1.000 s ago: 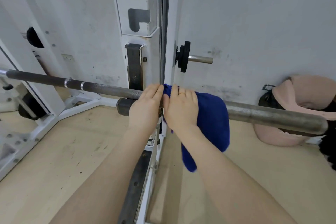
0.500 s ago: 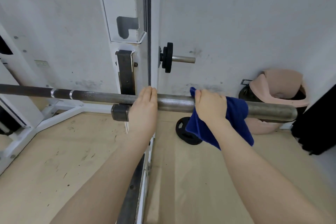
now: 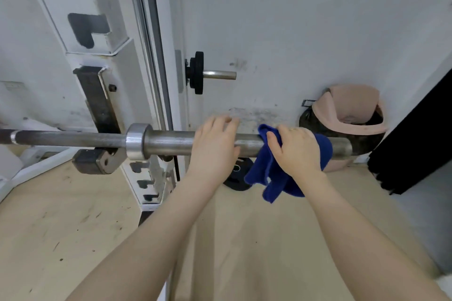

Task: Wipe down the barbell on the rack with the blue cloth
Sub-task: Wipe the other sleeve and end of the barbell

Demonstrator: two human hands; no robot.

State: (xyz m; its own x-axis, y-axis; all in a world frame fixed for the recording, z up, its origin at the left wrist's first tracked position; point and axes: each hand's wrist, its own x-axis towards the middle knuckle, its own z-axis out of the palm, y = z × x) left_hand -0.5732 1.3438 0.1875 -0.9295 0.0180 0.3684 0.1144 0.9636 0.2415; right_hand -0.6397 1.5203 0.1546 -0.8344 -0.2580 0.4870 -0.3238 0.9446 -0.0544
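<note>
The steel barbell (image 3: 171, 140) lies level across the view on the white rack's hook (image 3: 97, 161), its shiny collar (image 3: 134, 140) just right of the upright. My left hand (image 3: 215, 146) grips the thick sleeve right of the collar. My right hand (image 3: 296, 149) presses the blue cloth (image 3: 271, 173) around the sleeve near its right end; the cloth's loose corners hang below the bar. The sleeve's tip (image 3: 342, 148) shows beyond the cloth.
The white rack upright (image 3: 117, 32) with its slots stands behind the bar at left. A peg with a small black plate (image 3: 198, 72) sticks out of the wall side. A black plate (image 3: 238, 178) lies on the floor below my hands. A pink swing-lid bin (image 3: 349, 115) stands at right.
Both hands have slid right along the sleeve, the cloth travelling from beside the upright toward the bar's end. The view has shifted, so the collar now shows left of my left hand.
</note>
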